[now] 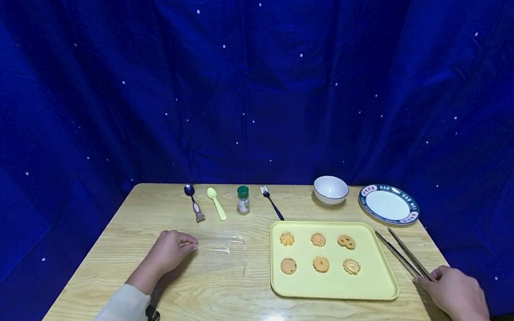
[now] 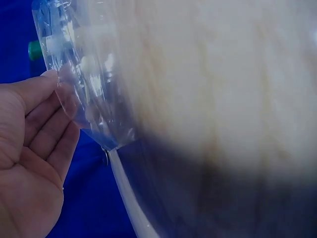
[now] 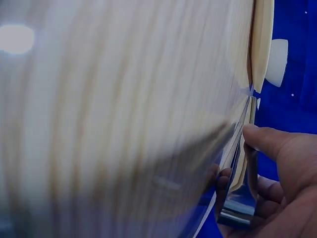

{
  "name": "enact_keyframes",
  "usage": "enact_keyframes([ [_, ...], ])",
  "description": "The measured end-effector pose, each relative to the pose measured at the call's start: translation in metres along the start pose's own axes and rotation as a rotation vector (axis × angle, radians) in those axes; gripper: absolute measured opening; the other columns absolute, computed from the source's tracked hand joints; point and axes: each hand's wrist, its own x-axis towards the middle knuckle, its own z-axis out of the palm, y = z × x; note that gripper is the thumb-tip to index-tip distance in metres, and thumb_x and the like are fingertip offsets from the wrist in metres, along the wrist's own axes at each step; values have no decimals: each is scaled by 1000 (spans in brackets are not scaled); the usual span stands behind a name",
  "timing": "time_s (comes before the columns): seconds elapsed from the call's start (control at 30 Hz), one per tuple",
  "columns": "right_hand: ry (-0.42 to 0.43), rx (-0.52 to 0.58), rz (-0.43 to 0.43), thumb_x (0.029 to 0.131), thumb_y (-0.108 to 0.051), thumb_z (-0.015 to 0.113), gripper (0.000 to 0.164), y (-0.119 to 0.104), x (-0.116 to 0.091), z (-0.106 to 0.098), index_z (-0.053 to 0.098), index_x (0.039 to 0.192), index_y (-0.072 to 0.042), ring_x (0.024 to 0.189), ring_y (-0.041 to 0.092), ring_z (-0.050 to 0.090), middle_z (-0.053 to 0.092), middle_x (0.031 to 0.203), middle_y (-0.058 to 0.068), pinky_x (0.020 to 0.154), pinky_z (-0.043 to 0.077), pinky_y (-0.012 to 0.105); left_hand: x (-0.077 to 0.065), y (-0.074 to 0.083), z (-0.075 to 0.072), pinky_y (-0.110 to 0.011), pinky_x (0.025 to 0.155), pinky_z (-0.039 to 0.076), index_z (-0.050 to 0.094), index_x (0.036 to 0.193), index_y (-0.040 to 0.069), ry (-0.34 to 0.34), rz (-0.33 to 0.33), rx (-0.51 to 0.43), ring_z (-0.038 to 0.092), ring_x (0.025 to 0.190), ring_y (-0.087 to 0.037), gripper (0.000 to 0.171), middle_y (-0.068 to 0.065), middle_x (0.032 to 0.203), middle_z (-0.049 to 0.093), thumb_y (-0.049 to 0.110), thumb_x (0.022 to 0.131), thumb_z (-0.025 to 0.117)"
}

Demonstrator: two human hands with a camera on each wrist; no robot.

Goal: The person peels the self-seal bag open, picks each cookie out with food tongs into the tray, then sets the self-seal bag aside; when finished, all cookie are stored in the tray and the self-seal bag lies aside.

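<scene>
A clear plastic bag [image 1: 223, 252] lies on the table left of the tray. My left hand [image 1: 173, 250] pinches its near left edge between thumb and fingers, which the left wrist view shows close up on the crinkled plastic bag [image 2: 94, 84]. At the right, my right hand [image 1: 456, 292] holds metal tongs [image 1: 402, 252] by their closed end; the tips point away toward the plate and stand apart. In the right wrist view the thumb and fingers are around the tongs [image 3: 242, 183]. Between the hands, a pale yellow tray [image 1: 332, 292] bears several cookies [image 1: 321, 264] in two rows.
Along the back lie a dark spoon [image 1: 193, 203], a light green spoon [image 1: 217, 204] and a fork [image 1: 272, 202]. A green-capped jar [image 1: 243, 200] stands among them. A white bowl [image 1: 330, 190] and a blue-rimmed plate [image 1: 389, 204] sit at the back right. A blue curtain [image 1: 264, 79] hangs behind.
</scene>
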Motion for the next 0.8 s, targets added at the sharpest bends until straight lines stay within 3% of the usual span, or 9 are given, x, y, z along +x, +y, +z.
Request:
enact_keyframes([
  [0.17, -13, -9, -11, 83, -72, 69, 59, -1, 0, 2, 61, 86, -14, 67, 29, 54, 59, 74, 6, 51, 35, 35, 4, 2, 2, -50, 100, 54, 83, 95, 18, -23, 29, 76, 71, 109, -27, 8, -1, 104, 79, 16, 93, 76],
  [0.33, -27, -14, -20, 83, -70, 70, 59, -3, -1, 2, 61, 86, -12, 70, 31, 56, 60, 76, 9, 53, 36, 37, 7, 3, 5, -47, 100, 54, 83, 92, 20, -33, 62, 149, 73, 104, -23, 7, 2, 99, 79, 18, 92, 77],
  [0.57, -34, -25, -26, 84, -68, 71, 58, -2, -2, 1, 60, 86, -11, 71, 31, 56, 61, 77, 9, 54, 37, 38, 9, 6, 7, -46, 98, 54, 83, 92, 20, -42, 61, 184, 73, 103, -22, 5, 3, 99, 80, 20, 91, 78],
  [0.8, -21, -28, -47, 84, -74, 65, 68, -2, -1, 3, 65, 93, -6, 77, 42, 63, 69, 90, 22, 55, 42, 44, 11, 4, 9, -44, 97, 56, 84, 93, 21, -47, 48, 170, 72, 105, -21, 6, 3, 101, 79, 19, 90, 79],
])
